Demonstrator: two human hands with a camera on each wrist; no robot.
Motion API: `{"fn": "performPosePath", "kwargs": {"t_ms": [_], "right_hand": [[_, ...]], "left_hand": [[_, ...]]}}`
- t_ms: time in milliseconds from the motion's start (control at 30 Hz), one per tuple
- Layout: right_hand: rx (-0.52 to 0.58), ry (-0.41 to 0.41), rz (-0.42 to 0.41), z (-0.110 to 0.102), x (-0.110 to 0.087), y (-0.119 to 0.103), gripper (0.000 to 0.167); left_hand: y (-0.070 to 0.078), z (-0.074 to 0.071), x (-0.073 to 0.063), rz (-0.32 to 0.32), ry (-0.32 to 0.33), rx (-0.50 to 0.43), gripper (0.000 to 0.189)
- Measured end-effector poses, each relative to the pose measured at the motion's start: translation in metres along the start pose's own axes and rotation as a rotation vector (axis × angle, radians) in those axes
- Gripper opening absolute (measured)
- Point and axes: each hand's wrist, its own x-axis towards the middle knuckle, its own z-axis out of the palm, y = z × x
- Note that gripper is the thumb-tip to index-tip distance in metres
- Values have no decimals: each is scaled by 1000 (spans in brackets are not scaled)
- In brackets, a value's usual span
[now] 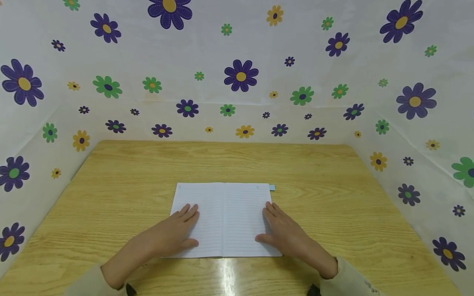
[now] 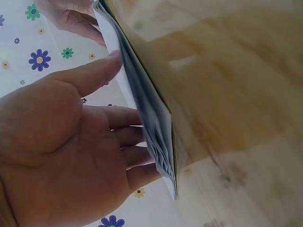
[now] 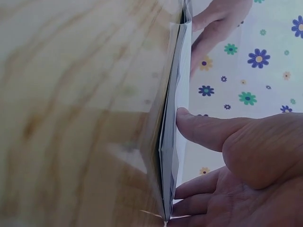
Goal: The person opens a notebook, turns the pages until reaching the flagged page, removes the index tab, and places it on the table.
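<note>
A notebook [image 1: 237, 222] with lined pages lies spread flat on the wooden table [image 1: 222, 162]. My left hand [image 1: 177, 232] rests on the left page, fingers extended and thumb apart, near the outer edge. On the right page's outer edge rests my right hand [image 1: 286, 233], its fingers likewise straight. In the left wrist view the left hand [image 2: 71, 137] touches the page from above, with layered sheets of the notebook [image 2: 147, 109] seen edge-on. The right wrist view has the right hand's [image 3: 241, 161] thumb and fingertips against the paper.
A small light blue tab [image 1: 272, 187] sticks out at the notebook's upper right edge. Around the table's back and sides hangs a white sheet [image 1: 207, 45] printed with purple, green and yellow flowers. Light sleeves [image 1: 349, 279] cover the forearms. A glare spot lies near the front.
</note>
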Motion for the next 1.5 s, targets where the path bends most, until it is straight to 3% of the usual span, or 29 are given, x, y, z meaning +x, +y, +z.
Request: {"fn": "performPosePath", "kwargs": {"t_ms": [167,333,1133,1300,1500], "right_hand": [[0,-4,5,-1,0,0,84],[0,-15,13,-2,-1,0,83],[-4,1,-1,-2,0,3,84],[-35,28,-68,-1,2,4,74],[-67,107,-185,0,3,2,47]], "left_hand": [[-5,2,-2,-69,37,17,91],[-12,-1,-5,-136,26,-21,103],[-16,-2,-8,-133,39,-71,105],[-16,-2,-8,-142,37,-84,106],[-15,-4,-9,-143,29,-98,106]]}}
